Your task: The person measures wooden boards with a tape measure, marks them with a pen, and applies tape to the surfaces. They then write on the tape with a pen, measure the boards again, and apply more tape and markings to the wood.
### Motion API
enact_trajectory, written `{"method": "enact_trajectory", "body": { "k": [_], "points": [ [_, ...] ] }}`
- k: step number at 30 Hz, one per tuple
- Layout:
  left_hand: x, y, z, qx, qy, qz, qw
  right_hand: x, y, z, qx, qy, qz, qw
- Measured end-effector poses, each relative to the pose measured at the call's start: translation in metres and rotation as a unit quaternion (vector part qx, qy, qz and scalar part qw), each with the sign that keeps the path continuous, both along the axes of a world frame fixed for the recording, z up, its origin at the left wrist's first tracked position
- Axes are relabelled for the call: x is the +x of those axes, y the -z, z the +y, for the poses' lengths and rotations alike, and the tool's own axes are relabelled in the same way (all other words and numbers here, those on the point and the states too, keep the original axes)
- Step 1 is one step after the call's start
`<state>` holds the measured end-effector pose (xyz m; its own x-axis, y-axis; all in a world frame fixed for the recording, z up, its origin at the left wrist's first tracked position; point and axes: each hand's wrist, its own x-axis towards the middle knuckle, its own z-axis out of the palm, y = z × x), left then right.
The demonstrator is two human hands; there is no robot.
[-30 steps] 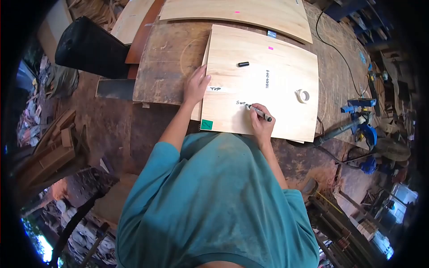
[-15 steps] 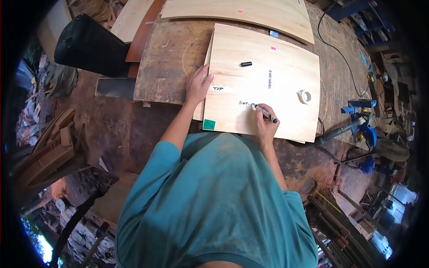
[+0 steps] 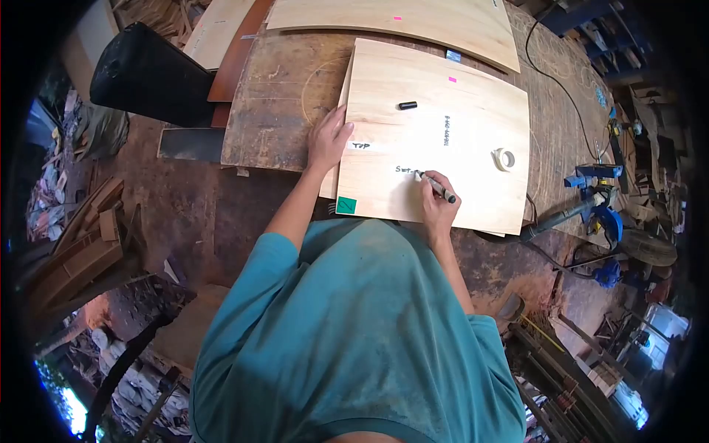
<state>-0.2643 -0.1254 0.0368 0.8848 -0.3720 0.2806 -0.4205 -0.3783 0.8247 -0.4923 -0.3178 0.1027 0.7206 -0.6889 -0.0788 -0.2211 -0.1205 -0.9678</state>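
A pale plywood panel (image 3: 480, 192) lies on a worn wooden workbench (image 3: 273, 96). My right hand (image 3: 441, 203) is closed around a marker (image 3: 439, 186), its tip at the handwritten "Set-" on the panel. My left hand (image 3: 330, 142) rests at the panel's left edge, fingers stretched along the side and thumb by the white "TOP" label (image 3: 360, 146). A black marker cap (image 3: 407, 105) lies farther up the panel. To the right sits a roll of masking tape (image 3: 504, 159). A green sticker (image 3: 346, 205) marks the near left corner, and a pink sticker (image 3: 453, 80) the far side.
Another plywood panel (image 3: 413, 26) lies across the bench's far side. At the left stands a black box-like object (image 3: 148, 77). Blue clamps (image 3: 591, 177) and a black cable (image 3: 565, 85) are at the right. Wood offcuts (image 3: 92, 258) are piled at the lower left.
The marker tip has stayed near the end of the writing, where a small stroke has been added after "Set". My left hand has not moved visibly.
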Motion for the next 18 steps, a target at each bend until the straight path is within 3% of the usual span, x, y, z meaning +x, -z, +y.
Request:
{"method": "enact_trajectory", "body": {
  "k": [13, 16, 18],
  "points": [
    [-0.002, -0.007, 0.002, 0.021, 0.012, 0.032, 0.999, -0.005, 0.003, 0.0, -0.018, 0.011, 0.024, 1.0],
    [-0.002, -0.005, 0.001, 0.009, 0.016, 0.043, 0.999, -0.008, 0.007, 0.001, -0.028, -0.03, 0.009, 0.999],
    [-0.001, -0.003, 0.0, 0.014, -0.008, -0.006, 1.0, -0.003, 0.004, 0.005, -0.031, 0.001, -0.028, 0.999]
  ]
}}
